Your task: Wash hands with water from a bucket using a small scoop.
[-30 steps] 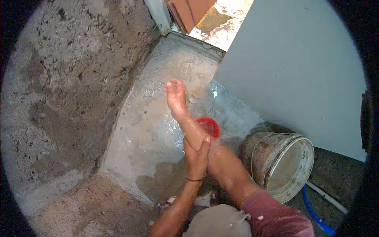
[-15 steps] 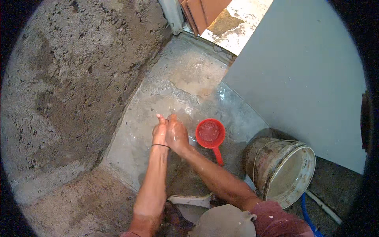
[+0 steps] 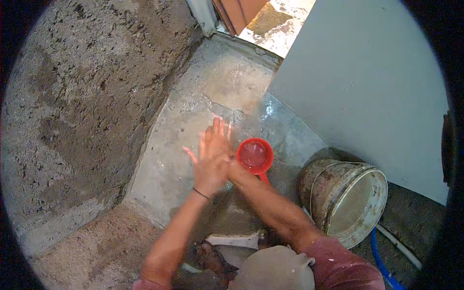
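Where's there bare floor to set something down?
Bare floor lies beyond the hands, between rough wall and grey panel; another patch lies between that wall and left forearm. Crowded to the right: red dipper, right forearm and bucket.

Dipper (image 3: pixel 254 153) left of bucket (image 3: pixel 317 189)

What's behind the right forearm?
Part of the red dipper's handle shows, running behind the right forearm; its far end and the floor directly beneath are covered.

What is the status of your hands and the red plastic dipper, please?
Left hand against right hand, both blurred. Round red plastic dipper upright on grey concrete floor. Right forearm partly covers its handle.
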